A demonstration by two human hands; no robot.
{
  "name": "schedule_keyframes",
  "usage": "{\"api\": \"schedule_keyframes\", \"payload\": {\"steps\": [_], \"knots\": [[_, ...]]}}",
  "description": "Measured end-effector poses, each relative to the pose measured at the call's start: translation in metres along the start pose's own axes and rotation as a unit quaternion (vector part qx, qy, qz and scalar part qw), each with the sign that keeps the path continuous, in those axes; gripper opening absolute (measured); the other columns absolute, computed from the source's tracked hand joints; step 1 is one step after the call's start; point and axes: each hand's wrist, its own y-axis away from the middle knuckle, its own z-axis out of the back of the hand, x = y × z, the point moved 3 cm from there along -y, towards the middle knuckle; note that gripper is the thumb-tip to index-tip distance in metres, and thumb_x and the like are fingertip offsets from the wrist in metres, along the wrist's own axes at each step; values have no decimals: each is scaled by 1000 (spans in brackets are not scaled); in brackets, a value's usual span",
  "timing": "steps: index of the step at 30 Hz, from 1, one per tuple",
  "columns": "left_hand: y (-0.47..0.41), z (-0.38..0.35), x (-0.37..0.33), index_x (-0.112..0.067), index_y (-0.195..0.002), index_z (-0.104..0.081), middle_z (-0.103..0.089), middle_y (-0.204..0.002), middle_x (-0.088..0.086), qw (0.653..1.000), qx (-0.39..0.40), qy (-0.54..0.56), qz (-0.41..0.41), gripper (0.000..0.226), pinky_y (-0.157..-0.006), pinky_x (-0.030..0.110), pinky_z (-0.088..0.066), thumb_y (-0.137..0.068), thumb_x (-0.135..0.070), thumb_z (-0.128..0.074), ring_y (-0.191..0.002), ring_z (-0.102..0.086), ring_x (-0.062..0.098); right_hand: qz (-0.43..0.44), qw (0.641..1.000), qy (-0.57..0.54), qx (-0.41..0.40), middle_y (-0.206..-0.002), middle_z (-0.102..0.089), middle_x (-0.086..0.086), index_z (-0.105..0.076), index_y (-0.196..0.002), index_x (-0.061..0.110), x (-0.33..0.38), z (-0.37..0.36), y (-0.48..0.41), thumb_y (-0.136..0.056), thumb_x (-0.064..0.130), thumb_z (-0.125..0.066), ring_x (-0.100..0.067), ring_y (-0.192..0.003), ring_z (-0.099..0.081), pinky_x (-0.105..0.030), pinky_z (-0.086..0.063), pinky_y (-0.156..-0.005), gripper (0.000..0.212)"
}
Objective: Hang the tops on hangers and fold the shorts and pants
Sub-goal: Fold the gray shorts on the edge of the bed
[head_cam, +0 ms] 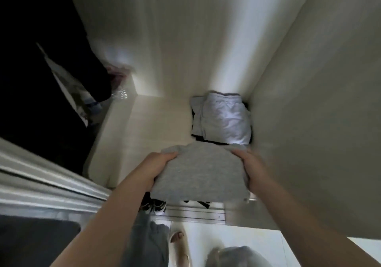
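Note:
I hold a folded grey garment (201,171) between both hands over the front edge of a pale wardrobe shelf (156,122). My left hand (153,167) grips its left side and my right hand (252,167) grips its right side, fingers curled under the cloth. Just behind it, in the shelf's right back corner, lies a stack of folded clothes topped by light lavender shorts (223,118) with a dark item beneath.
Dark clothes (41,77) hang at the left beside a step in the wardrobe. The wardrobe's side wall (309,101) stands close on the right. Below are the sliding-door track (195,213), shoes (155,205), my foot in a sandal (178,238) and a grey heap (237,256) on the floor.

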Motion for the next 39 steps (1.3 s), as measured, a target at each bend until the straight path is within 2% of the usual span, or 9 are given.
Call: {"api": "schedule_keyframes", "payload": {"steps": [5, 12, 16, 20, 22, 25, 30, 34, 39], "knots": [[-63, -34, -28, -7, -105, -74, -77, -91, 14, 999, 27, 9, 44, 27, -68, 34, -57, -92, -30, -70, -82, -74, 30, -46, 997, 11, -57, -108, -73, -21, -71, -116, -1, 25, 6, -63, -79, 13, -75, -35, -98, -71, -47, -57, -91, 40], [-141, -82, -120, -7, -118, -70, -76, -106, 11, 994, 13, 34, -103, 36, -82, 45, -61, -87, -26, -72, -92, -74, 31, 36, 997, 23, -66, -100, -76, -14, -77, -103, 11, 117, 17, -141, -74, 27, -79, -33, -90, -74, -47, -59, -87, 34], [-184, -104, -149, -14, -128, -63, -71, -113, 0, 985, 3, -9, -170, 58, -68, 29, -57, -77, -38, -74, -93, -71, 16, 118, 974, 94, -167, -92, -75, -1, -69, -92, 29, 139, 32, -182, -76, 31, -69, -19, -79, -70, -29, -53, -67, 16], [-231, -124, -125, -18, -117, -62, -66, -117, 6, 991, 17, -67, -117, 31, -71, 28, -55, -89, -15, -75, -96, -66, 21, 129, 947, 215, -200, -115, -65, -21, -53, -127, 4, 120, 45, -227, -90, 7, -61, -26, -82, -62, -19, -48, -62, 38], [-242, -132, -109, -20, -125, -59, -64, -124, 6, 986, 22, -111, -120, 42, -85, 36, -57, -87, -24, -75, -118, -60, 35, 151, 918, 312, -192, -130, -57, -21, -47, -136, 2, 103, 41, -240, -89, 8, -64, -32, -109, -59, -25, -49, -87, 50], [-257, -137, -92, -22, -150, -41, -46, -152, 8, 901, -70, -380, -196, 68, -110, 48, -41, -89, -45, -59, -138, -42, 35, 203, 833, 477, -194, -154, -38, -12, -31, -154, 12, 77, 27, -252, -93, 20, -61, -32, -140, -38, -46, -32, -113, 69], [-287, -183, -91, -37, -157, -26, -12, -168, 4, 776, -114, -511, -352, 63, -122, 52, -14, -98, -44, -48, -153, -11, 36, 201, 751, 609, -157, -168, -7, 1, -14, -159, 37, 39, 9, -305, -101, 44, -41, -28, -153, -9, -58, -19, -116, 64], [-335, -201, -63, -54, -150, 17, 23, -165, -10, 769, -100, -563, -285, 69, -116, 66, 2, -98, -66, -27, -152, 19, 33, 187, 738, 632, -141, -169, 3, 3, 0, -158, 43, 10, 9, -350, -99, 58, -17, -27, -154, -2, -57, -10, -118, 62], [-361, -198, -49, -56, -152, 3, 14, -167, -13, 754, -165, -555, -312, 65, -110, 76, -13, -97, -67, -28, -150, 1, 43, 231, 719, 634, -167, -169, -5, -3, -3, -159, 37, -9, 8, -372, -90, 61, -17, -30, -153, -10, -58, -13, -116, 75]]}}
